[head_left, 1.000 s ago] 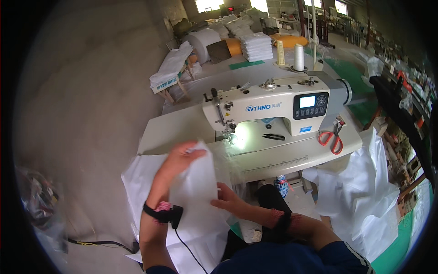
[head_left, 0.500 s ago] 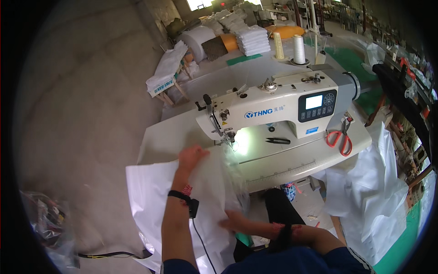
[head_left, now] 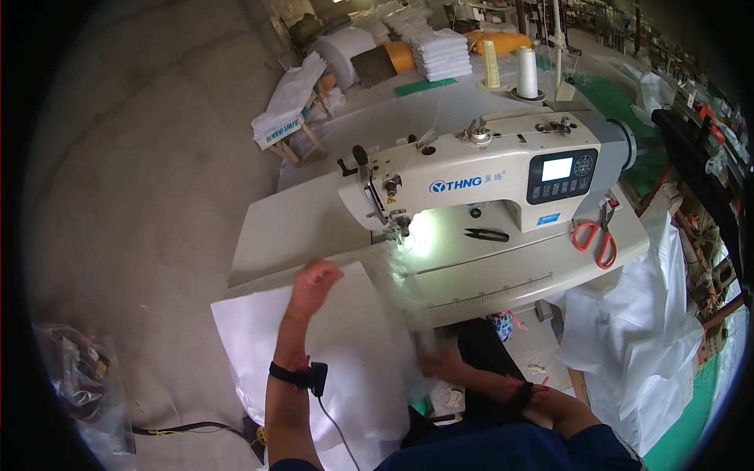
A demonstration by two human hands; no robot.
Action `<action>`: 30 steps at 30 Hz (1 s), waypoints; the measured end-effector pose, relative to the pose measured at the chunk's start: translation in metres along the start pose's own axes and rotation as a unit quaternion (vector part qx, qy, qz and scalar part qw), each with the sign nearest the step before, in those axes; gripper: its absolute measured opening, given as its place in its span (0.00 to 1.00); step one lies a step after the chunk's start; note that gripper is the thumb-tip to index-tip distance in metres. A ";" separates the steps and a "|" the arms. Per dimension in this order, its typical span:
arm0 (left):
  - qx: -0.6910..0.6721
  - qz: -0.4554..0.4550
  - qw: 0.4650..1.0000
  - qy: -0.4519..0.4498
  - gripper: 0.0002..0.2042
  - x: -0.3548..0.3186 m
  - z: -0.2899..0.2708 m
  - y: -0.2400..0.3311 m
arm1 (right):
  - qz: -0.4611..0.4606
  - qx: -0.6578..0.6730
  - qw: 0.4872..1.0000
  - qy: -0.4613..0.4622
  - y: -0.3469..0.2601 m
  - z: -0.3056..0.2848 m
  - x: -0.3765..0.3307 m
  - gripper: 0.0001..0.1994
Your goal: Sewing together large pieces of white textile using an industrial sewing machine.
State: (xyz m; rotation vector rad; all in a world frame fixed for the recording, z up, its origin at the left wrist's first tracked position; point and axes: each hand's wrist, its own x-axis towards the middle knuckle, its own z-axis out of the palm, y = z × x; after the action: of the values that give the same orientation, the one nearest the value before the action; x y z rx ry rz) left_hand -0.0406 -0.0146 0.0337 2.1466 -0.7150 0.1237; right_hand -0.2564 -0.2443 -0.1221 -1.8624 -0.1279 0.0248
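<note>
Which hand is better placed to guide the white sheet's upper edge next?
Probably the left hand: it's at the upper edge of the white sheet, nearer the sewing machine's needle end. The right hand, blurred, sits lower, by the sheet's right side.

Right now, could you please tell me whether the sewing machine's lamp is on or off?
On: a bright glow lights the work surface beneath the sewing machine's arm.

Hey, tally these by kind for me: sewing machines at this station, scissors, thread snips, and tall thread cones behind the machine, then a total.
Sewing machine: 1
Red-handled scissors: 1
Black thread snips: 1
Tall thread cones: 2, a yellowish cone and a white cone
Total: 5
</note>
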 end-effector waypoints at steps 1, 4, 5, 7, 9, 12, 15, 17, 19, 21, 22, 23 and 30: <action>-0.083 0.032 0.995 0.041 0.05 0.012 -0.005 0.000 | 0.111 0.056 0.966 -0.225 0.002 0.005 -0.005 0.18; -0.108 0.031 0.993 0.035 0.05 0.039 -0.003 -0.003 | 0.154 0.132 0.927 -0.315 0.002 0.028 -0.025 0.14; -0.105 0.026 0.994 0.026 0.05 0.042 0.004 -0.005 | 0.200 0.169 0.913 -0.313 0.002 0.032 -0.029 0.14; -0.058 0.054 0.996 -0.035 0.05 0.050 0.028 -0.012 | 0.247 0.205 0.896 -0.307 0.006 0.036 -0.032 0.15; 0.050 0.057 0.997 -0.023 0.05 0.049 0.052 -0.020 | 0.257 0.132 0.886 -0.362 0.014 0.036 -0.031 0.16; 0.126 0.045 0.991 0.002 0.06 0.054 0.070 -0.029 | 0.247 0.096 0.876 -0.404 0.030 0.042 -0.037 0.18; 0.125 0.020 0.992 -0.005 0.09 0.061 0.076 -0.028 | 0.280 0.159 0.863 -0.389 0.050 0.049 -0.047 0.19; 0.144 0.014 0.989 -0.030 0.12 0.064 0.078 -0.023 | 0.233 0.132 0.880 -0.392 0.058 0.050 -0.046 0.22; 0.229 0.049 0.972 -0.029 0.17 0.066 0.080 -0.017 | 0.188 0.102 0.895 -0.392 0.057 0.040 -0.041 0.24; 0.268 -0.011 0.961 -0.065 0.18 0.065 0.080 -0.012 | 0.034 -0.124 0.905 -0.406 0.042 0.020 -0.028 0.30; 0.297 -0.058 0.947 -0.106 0.20 0.065 0.081 -0.010 | 0.073 -0.184 0.884 -0.424 0.032 0.001 -0.022 0.31; 0.297 -0.058 0.947 -0.107 0.20 0.065 0.081 -0.010 | 0.085 -0.190 0.900 -0.382 0.017 -0.018 -0.018 0.28; 0.166 -0.092 0.968 -0.166 0.13 0.075 0.072 -0.007 | -0.021 -0.039 0.996 0.078 -0.090 -0.085 0.080 0.17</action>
State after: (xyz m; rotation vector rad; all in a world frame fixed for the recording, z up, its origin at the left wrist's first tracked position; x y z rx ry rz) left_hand 0.0145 -0.0997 0.0075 2.5804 -0.7172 -0.2384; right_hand -0.1766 -0.2912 -0.0072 -1.9311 -0.0601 -0.1567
